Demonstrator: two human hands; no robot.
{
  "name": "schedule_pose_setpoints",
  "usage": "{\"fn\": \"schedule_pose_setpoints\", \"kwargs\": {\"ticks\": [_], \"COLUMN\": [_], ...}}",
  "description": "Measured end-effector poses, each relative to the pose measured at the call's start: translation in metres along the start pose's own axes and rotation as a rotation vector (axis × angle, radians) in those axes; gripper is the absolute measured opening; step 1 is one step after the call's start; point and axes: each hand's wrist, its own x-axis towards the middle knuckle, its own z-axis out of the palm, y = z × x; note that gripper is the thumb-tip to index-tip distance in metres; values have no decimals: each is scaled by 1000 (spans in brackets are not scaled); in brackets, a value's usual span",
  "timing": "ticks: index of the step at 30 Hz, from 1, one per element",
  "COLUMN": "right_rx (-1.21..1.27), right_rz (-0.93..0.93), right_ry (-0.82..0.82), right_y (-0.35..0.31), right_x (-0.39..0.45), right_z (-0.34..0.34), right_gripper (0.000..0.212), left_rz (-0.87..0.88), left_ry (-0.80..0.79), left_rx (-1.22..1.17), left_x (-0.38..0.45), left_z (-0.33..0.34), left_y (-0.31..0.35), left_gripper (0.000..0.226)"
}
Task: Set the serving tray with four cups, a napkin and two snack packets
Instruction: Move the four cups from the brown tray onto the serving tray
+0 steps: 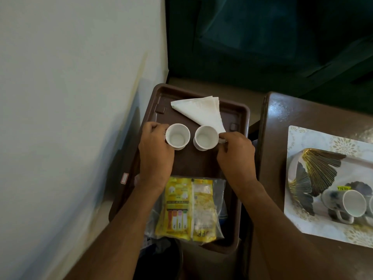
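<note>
Currently my left hand (155, 150) pinches the handle of one white cup (177, 136), my right hand (235, 152) the handle of a second white cup (205, 138) — both upright, side by side on the brown tray (241, 112). Folded napkin (201, 112) lies behind them; two snack packets (189, 209) lie at the near end. Two more cups (351, 205) lie tipped on the patterned tray (302, 225) at right.

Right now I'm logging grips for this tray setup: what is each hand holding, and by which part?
The left hand holds the left white cup at its left side; the right hand holds the right white cup at its right side, apparently by the handles.
</note>
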Motion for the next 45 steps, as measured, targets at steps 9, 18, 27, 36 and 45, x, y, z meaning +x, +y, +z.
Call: {"fn": "schedule_pose_setpoints", "kwargs": {"ticks": [9, 18, 27, 36, 45], "right_rx": [91, 203, 250, 308, 351], "right_rz": [128, 168, 210, 200, 149], "right_ry": [52, 102, 119, 165, 249], "right_y": [-5, -12, -17, -10, 14], "right_x": [-30, -39, -42, -51, -60], "right_z": [13, 18, 22, 21, -20], "right_gripper": [9, 17, 20, 20, 11], "left_rz": [-175, -227, -163, -145, -85], "left_ry": [88, 79, 76, 101, 144], "left_rx": [21, 6, -49, -14, -53], "left_x": [-31, -46, -52, -68, -89], "left_z": [2, 4, 12, 16, 16], "left_y": [-4, 3, 2, 7, 54], "left_gripper": [23, 15, 26, 26, 24]}}
